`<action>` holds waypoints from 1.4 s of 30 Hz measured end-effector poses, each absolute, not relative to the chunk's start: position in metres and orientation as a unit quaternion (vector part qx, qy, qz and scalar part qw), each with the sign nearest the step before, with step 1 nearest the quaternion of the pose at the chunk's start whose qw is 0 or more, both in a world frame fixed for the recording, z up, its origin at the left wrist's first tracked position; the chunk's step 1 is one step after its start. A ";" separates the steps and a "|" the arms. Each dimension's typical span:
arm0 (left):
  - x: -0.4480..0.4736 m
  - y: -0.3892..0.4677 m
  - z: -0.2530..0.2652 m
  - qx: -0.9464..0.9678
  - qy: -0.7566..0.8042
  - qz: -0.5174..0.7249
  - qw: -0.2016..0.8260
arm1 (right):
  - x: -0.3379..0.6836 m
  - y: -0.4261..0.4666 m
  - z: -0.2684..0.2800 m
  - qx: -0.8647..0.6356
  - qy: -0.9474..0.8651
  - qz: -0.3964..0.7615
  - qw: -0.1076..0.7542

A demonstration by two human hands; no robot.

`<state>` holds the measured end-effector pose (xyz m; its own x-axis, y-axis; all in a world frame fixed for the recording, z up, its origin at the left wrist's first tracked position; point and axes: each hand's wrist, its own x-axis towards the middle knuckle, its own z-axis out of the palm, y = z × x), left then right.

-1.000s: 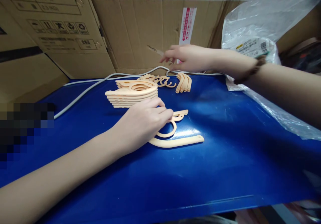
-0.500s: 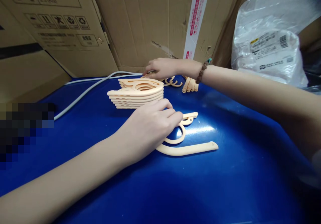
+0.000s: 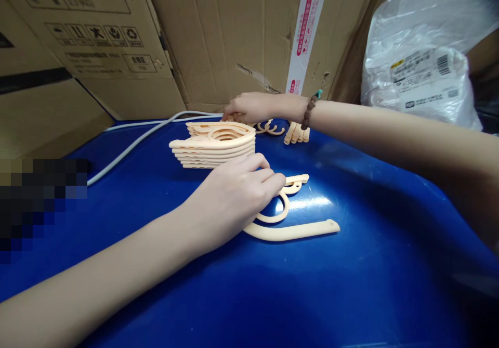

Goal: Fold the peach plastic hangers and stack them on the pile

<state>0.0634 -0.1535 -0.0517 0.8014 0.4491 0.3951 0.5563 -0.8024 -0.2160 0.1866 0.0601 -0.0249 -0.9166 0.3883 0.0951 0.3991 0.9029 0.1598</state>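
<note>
My left hand [image 3: 237, 197] is closed on a cream plastic folding hanger [image 3: 296, 231] lying on the blue tabletop. The hanger's ring, one curved arm and a short end piece show past the fingers; the rest is hidden under the palm. Just behind this hand, to the left, is a neat stack of folded cream hangers [image 3: 212, 147]. My right hand [image 3: 251, 107] reaches over to the back of that stack, its fingers bent downward at small cream parts. What those fingertips hold cannot be made out. Loose cream hooks [image 3: 270, 128] lie beside the right hand.
A row of cream hanger ends [image 3: 297, 132] lies under the right wrist. Cardboard boxes [image 3: 234, 41] wall off the back and left. A white cable [image 3: 132, 150] runs along the table's left. At the back right sits a clear plastic bag [image 3: 417, 82] with labels.
Both hands stay in nearly the same places, and the hanger and stack have not moved on the table. The whole view has shifted very slightly.
</note>
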 end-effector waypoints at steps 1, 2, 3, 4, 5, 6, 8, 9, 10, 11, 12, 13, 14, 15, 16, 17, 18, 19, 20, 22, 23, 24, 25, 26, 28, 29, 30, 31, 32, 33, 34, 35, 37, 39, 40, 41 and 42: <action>0.063 -0.154 -0.052 -0.935 -0.268 -0.164 0.164 | 0.186 0.058 -0.025 -0.203 -0.972 -0.112 0.028; 0.063 -0.154 -0.051 -0.935 -0.267 -0.164 0.165 | 0.186 0.055 -0.024 -0.200 -0.970 -0.138 0.024; 0.063 -0.154 -0.051 -0.935 -0.266 -0.163 0.166 | 0.186 0.053 -0.023 -0.196 -0.967 -0.165 0.018; 0.063 -0.154 -0.051 -0.935 -0.265 -0.162 0.169 | 0.185 0.050 -0.022 -0.190 -0.963 -0.191 0.010; 0.063 -0.154 -0.051 -0.935 -0.263 -0.162 0.172 | 0.185 0.048 -0.021 -0.185 -0.959 -0.214 0.003; 0.063 -0.154 -0.051 -0.935 -0.262 -0.163 0.174 | 0.185 0.046 -0.020 -0.181 -0.956 -0.232 -0.004; 0.063 -0.154 -0.050 -0.935 -0.260 -0.166 0.177 | 0.184 0.044 -0.019 -0.175 -0.951 -0.255 -0.013; 0.063 -0.154 -0.050 -0.934 -0.260 -0.167 0.177 | 0.183 0.044 -0.019 -0.172 -0.949 -0.263 -0.014; 0.063 -0.155 -0.049 -0.934 -0.260 -0.168 0.176 | 0.183 0.044 -0.019 -0.170 -0.948 -0.269 -0.013; 0.063 -0.155 -0.049 -0.935 -0.260 -0.167 0.175 | 0.182 0.044 -0.019 -0.169 -0.947 -0.274 -0.011; 0.063 -0.155 -0.049 -0.935 -0.259 -0.167 0.175 | 0.182 0.044 -0.019 -0.169 -0.945 -0.279 -0.010; 0.063 -0.155 -0.049 -0.935 -0.258 -0.167 0.176 | 0.182 0.044 -0.019 -0.169 -0.944 -0.284 -0.009; 0.063 -0.155 -0.049 -0.936 -0.256 -0.167 0.177 | 0.182 0.044 -0.019 -0.168 -0.942 -0.289 -0.008; 0.063 -0.156 -0.049 -0.936 -0.254 -0.168 0.179 | 0.183 0.043 -0.018 -0.164 -0.942 -0.293 -0.004; 0.062 -0.156 -0.049 -0.936 -0.252 -0.169 0.180 | 0.183 0.043 -0.018 -0.160 -0.941 -0.297 0.004; 0.062 -0.156 -0.049 -0.935 -0.252 -0.171 0.181 | 0.184 0.043 -0.016 -0.156 -0.941 -0.301 0.014; 0.062 -0.156 -0.049 -0.935 -0.252 -0.173 0.182 | 0.185 0.043 -0.015 -0.154 -0.939 -0.306 0.024; 0.062 -0.156 -0.049 -0.935 -0.253 -0.174 0.181 | 0.186 0.043 -0.013 -0.154 -0.938 -0.307 0.040; 0.061 -0.156 -0.049 -0.935 -0.253 -0.174 0.179 | 0.188 0.043 -0.010 -0.159 -0.937 -0.306 0.062; 0.061 -0.156 -0.049 -0.935 -0.256 -0.173 0.176 | 0.195 0.041 -0.004 -0.174 -0.932 -0.295 0.115; 0.061 -0.156 -0.049 -0.935 -0.256 -0.172 0.175 | 0.200 0.040 -0.001 -0.185 -0.929 -0.287 0.143; 0.062 -0.157 -0.048 -0.935 -0.256 -0.172 0.176 | 0.206 0.038 0.004 -0.196 -0.925 -0.280 0.166; 0.062 -0.157 -0.048 -0.935 -0.256 -0.172 0.175 | 0.214 0.035 0.008 -0.211 -0.920 -0.273 0.186; 0.062 -0.158 -0.047 -0.935 -0.257 -0.172 0.172 | 0.222 0.032 0.012 -0.230 -0.914 -0.264 0.205; 0.063 -0.159 -0.046 -0.935 -0.261 -0.176 0.166 | 0.243 0.024 0.020 -0.272 -0.901 -0.236 0.244; 0.063 -0.159 -0.046 -0.934 -0.262 -0.178 0.162 | 0.254 0.019 0.022 -0.291 -0.894 -0.219 0.261; 0.064 -0.160 -0.046 -0.934 -0.266 -0.180 0.159 | 0.265 0.011 0.025 -0.306 -0.888 -0.200 0.279; 0.064 -0.160 -0.045 -0.933 -0.268 -0.182 0.157 | 0.276 0.003 0.026 -0.317 -0.882 -0.182 0.298; 0.065 -0.161 -0.045 -0.932 -0.270 -0.183 0.155 | 0.286 -0.008 0.026 -0.326 -0.877 -0.163 0.313; 0.065 -0.162 -0.045 -0.932 -0.273 -0.183 0.153 | 0.295 -0.021 0.026 -0.336 -0.869 -0.131 0.339; 0.066 -0.162 -0.045 -0.931 -0.277 -0.182 0.152 | 0.303 -0.034 0.024 -0.354 -0.846 -0.017 0.398; 0.066 -0.163 -0.044 -0.930 -0.283 -0.179 0.150 | 0.310 -0.049 0.022 -0.369 -0.819 0.094 0.429; 0.068 -0.164 -0.044 -0.928 -0.295 -0.176 0.145 | 0.321 -0.080 0.014 -0.403 -0.759 0.301 0.413; 0.071 -0.163 -0.042 -0.924 -0.315 -0.173 0.129 | 0.329 -0.107 0.004 -0.416 -0.676 0.456 0.402; 0.073 -0.163 -0.041 -0.922 -0.328 -0.169 0.117 | 0.332 -0.118 -0.001 -0.408 -0.654 0.497 0.398; 0.075 -0.163 -0.039 -0.920 -0.342 -0.160 0.103 | 0.334 -0.128 -0.005 -0.392 -0.647 0.520 0.396; 0.078 -0.163 -0.037 -0.918 -0.356 -0.147 0.089 | 0.336 -0.136 -0.008 -0.382 -0.650 0.527 0.392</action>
<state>0.0776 -0.1627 -0.0373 0.7028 0.6286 0.3331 0.6810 -0.7299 -0.0594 0.3359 -0.1358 -0.0081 -0.4010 0.9099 0.1062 0.0837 0.1518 -0.9849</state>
